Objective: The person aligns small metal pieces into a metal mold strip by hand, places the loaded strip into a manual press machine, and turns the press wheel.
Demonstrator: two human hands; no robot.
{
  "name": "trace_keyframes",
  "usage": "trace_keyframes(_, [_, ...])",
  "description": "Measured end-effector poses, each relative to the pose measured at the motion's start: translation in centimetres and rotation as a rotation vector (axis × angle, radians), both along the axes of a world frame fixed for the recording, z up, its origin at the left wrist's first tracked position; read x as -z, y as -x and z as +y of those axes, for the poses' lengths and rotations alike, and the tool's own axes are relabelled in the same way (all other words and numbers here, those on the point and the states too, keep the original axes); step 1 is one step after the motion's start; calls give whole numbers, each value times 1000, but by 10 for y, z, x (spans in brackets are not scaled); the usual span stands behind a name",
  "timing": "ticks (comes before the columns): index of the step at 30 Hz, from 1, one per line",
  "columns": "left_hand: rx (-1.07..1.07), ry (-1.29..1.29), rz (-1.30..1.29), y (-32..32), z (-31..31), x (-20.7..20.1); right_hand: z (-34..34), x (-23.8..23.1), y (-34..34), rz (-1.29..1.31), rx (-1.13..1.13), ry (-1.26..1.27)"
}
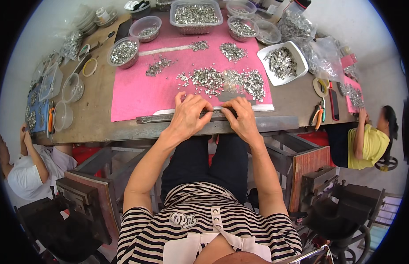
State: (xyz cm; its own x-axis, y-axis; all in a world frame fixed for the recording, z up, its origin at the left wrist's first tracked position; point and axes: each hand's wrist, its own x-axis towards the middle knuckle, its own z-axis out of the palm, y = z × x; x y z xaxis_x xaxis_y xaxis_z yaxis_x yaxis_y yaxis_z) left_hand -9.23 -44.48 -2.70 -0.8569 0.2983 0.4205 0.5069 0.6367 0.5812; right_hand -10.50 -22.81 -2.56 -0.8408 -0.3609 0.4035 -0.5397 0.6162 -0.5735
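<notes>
At the near edge of the table, my left hand pinches thumb against forefinger over a long narrow metal bar. My right hand does the same just to its right, a short gap between the two. Whatever lies between the fingertips is too small to make out. Beyond my hands a pink mat carries loose heaps of small shiny metal pieces. Among them, close to my right hand, lies a flat grey piece.
Clear plastic bowls and a tub of metal pieces line the back. A white square dish stands right, near pliers and a tape roll. Co-workers sit left and right.
</notes>
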Motion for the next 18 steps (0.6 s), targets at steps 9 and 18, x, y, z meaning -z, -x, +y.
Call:
trace_keyframes(9, [-21, 16, -11, -4, 4, 3, 3, 9, -2, -6, 3, 91])
trace_keyframes(18, [-92, 26, 47, -5, 13, 12, -1, 9, -5, 20, 37, 106])
